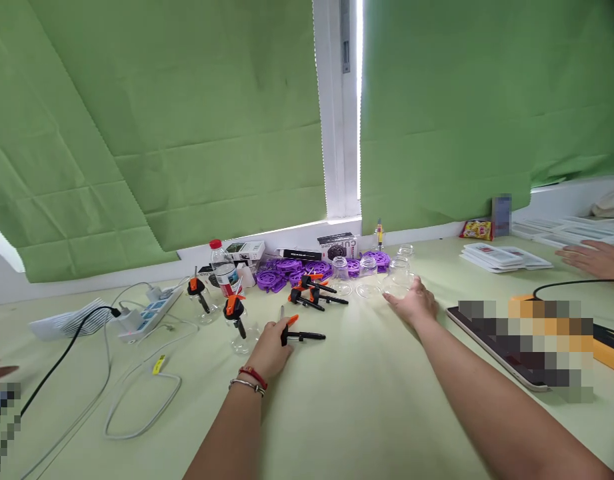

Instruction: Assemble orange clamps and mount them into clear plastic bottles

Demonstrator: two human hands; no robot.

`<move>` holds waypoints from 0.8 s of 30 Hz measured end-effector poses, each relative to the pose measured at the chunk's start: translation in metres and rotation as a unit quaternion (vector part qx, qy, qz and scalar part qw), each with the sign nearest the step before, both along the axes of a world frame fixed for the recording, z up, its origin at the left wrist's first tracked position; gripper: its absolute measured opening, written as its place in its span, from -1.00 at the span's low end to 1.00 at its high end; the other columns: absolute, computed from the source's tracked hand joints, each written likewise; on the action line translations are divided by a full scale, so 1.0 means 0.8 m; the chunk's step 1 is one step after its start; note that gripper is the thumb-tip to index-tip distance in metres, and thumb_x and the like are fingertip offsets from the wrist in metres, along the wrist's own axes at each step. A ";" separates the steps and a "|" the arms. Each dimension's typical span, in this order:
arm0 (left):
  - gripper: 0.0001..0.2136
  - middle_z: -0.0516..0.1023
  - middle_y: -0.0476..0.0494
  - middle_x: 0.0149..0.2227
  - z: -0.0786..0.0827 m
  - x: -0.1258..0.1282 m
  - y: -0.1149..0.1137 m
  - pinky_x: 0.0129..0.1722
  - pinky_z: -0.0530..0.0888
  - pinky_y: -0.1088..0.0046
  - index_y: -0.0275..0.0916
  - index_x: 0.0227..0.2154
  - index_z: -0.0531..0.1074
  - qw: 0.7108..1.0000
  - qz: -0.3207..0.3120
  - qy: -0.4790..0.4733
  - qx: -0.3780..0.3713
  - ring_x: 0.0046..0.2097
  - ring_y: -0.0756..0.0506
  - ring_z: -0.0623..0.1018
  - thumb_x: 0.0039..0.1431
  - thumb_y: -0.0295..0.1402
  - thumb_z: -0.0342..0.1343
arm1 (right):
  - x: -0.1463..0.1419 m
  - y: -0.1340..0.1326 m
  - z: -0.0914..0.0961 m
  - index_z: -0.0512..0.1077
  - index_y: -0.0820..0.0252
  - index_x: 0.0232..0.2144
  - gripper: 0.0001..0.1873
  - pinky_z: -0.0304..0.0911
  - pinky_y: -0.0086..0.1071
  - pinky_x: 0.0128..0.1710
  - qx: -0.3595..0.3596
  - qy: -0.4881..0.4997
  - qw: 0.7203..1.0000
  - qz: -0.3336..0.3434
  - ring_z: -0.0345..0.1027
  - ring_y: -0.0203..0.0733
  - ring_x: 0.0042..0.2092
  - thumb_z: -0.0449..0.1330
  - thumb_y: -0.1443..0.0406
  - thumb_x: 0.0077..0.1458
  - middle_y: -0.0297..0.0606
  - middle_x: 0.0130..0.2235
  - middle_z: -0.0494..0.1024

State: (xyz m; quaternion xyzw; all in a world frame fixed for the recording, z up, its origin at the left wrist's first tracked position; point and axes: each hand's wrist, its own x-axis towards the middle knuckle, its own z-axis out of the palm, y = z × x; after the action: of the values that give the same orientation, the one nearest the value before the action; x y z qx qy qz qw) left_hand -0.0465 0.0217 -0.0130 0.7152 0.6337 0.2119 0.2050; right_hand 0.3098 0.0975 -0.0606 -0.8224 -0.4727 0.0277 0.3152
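Observation:
My left hand (271, 350), with a red band and a silver bracelet at the wrist, closes around a black and orange spray top (305, 336) above the table. My right hand (414, 303) is wrapped round a clear glass bottle (399, 275), partly hidden by the fingers. To its left stand two more open clear bottles (368, 277), and another clear bottle (405, 251) is behind. Several loose black and orange spray tops (314, 293) lie between the hands. Left of my left hand, two bottles carry such tops, the nearer bottle (243, 340) close to my wrist.
Purple plastic pieces (271, 280), small boxes (337, 245) and a red-capped drink bottle (223, 267) line the back. A power strip (154, 310) with cables lies left. At right are a tablet (487, 340), white cards (501, 257) and another person's hand (594, 259).

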 end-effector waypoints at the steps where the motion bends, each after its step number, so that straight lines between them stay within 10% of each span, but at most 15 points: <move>1: -0.43 0.38 -0.22 -0.10 -0.004 -0.005 0.003 -0.05 0.31 0.36 -0.19 0.03 0.32 0.999 -0.009 -0.034 0.002 -0.11 -0.16 0.43 -0.15 -0.52 0.14 | 0.002 0.002 -0.001 0.03 0.31 0.16 -0.04 0.08 -0.06 0.01 -0.009 0.002 1.000 0.000 0.14 0.22 0.10 0.15 -0.08 -0.20 0.13 0.08 0.30; 15: -0.52 0.36 0.02 -0.39 -0.014 0.007 0.003 -0.37 0.35 0.49 -0.22 -0.13 0.37 0.934 -0.058 -0.348 -0.055 -0.40 0.02 0.38 -0.23 -0.41 0.25 | -0.016 -0.045 0.043 0.13 0.27 0.05 -0.14 0.15 -0.19 -0.03 0.232 0.037 0.969 0.078 0.17 0.09 0.03 0.25 -0.02 -0.26 0.00 0.01 0.28; 24: -0.52 0.43 -0.01 -0.31 0.000 0.013 -0.003 -0.17 0.40 0.42 -0.21 -0.17 0.31 0.878 -0.055 -0.472 -0.052 -0.20 -0.05 0.50 -0.24 -0.42 0.30 | -0.036 -0.074 0.073 0.16 0.11 0.08 -0.25 0.12 -0.23 0.05 0.033 -0.002 0.919 0.392 0.13 -0.01 0.13 0.15 0.40 -0.26 -0.17 0.12 0.24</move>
State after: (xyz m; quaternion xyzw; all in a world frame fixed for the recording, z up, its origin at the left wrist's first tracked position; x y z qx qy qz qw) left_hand -0.0359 0.0195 -0.0130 0.5522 0.4318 0.4795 0.5279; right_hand 0.2810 0.0381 -0.0021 -0.5604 -0.7584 0.1319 0.3056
